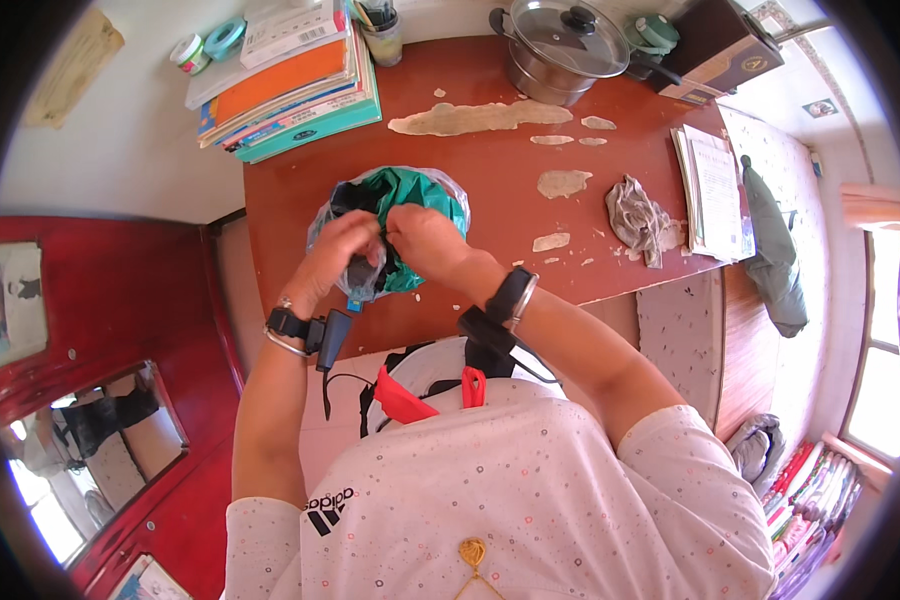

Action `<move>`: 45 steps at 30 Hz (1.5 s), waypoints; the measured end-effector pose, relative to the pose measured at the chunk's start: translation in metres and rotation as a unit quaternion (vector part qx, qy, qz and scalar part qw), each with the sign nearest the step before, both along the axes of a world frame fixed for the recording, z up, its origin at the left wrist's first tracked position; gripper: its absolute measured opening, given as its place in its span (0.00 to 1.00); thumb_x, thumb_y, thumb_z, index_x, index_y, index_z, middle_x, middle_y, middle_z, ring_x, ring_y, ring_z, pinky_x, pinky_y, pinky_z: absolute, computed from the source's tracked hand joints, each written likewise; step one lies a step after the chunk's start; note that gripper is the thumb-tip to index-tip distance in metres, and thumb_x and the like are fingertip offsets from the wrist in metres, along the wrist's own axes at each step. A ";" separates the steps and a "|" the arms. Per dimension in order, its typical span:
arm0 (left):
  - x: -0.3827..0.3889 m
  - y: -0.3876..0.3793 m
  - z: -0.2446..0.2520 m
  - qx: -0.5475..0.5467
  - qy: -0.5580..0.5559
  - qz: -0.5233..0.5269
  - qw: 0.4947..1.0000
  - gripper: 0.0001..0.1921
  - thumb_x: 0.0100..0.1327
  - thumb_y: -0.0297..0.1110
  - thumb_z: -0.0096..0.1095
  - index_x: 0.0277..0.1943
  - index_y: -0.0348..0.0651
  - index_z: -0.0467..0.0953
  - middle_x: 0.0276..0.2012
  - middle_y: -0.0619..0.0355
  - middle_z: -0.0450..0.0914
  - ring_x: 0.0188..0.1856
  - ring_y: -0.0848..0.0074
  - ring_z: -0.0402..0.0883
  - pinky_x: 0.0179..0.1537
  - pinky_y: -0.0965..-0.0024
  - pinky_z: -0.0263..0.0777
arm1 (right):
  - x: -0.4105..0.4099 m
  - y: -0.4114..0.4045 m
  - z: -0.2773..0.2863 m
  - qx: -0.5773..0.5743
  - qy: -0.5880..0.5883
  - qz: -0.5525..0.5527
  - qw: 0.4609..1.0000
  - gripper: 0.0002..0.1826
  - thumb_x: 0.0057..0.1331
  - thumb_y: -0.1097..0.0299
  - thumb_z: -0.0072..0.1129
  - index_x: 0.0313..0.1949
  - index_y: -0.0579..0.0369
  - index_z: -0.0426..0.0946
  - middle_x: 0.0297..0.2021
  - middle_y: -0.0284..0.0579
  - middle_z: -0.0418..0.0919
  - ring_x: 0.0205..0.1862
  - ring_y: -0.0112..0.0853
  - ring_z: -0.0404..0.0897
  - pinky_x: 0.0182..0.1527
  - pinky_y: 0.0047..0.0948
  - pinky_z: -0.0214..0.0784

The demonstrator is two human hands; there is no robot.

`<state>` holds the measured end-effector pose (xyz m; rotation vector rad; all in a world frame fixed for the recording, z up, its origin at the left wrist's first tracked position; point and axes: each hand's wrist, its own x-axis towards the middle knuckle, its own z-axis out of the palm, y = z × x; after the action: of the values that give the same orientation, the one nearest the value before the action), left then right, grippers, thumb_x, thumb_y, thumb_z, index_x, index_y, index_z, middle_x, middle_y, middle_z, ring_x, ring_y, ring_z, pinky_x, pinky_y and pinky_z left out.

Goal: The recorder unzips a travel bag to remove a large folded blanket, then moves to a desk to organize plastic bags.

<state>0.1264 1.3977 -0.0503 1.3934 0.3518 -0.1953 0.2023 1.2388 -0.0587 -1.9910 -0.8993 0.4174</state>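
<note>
A clear plastic bag point(461, 191) sits on the brown table in front of me, with a crumpled green plastic bag point(420, 187) and black material point(356, 196) bunched inside it. My left hand point(349, 238) is over the left side of the bundle, fingers bent inward; what lies between them is hard to make out. My right hand point(429, 236) has its fingers curled at the green plastic, gripping its gathered part. The two hands nearly meet at the fingertips. A small blue piece point(355, 305) shows at the bundle's near edge.
The brown table point(487, 165) has peeling patches. Stacked books and folders point(300, 105) stand back left, a lidded steel pot point(562, 52) and a dark box point(720, 52) back right. Rightward lie a crumpled cloth point(637, 217) and papers point(716, 195). A red cabinet point(120, 300) is left.
</note>
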 end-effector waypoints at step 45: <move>0.020 -0.022 0.037 0.428 0.016 -0.060 0.902 0.21 0.53 0.43 0.64 0.45 0.39 0.69 0.24 0.57 0.70 0.29 0.75 0.73 0.32 0.73 0.68 | 0.032 -0.038 0.073 0.298 0.446 -0.033 0.843 0.05 0.64 0.70 0.52 0.30 0.56 0.70 0.22 0.36 0.74 0.27 0.21 0.71 0.33 0.22 0.63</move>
<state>0.1465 1.3756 -0.0137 2.2902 0.3984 -0.1710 0.2342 1.2003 0.0142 -1.0419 -0.2846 0.8160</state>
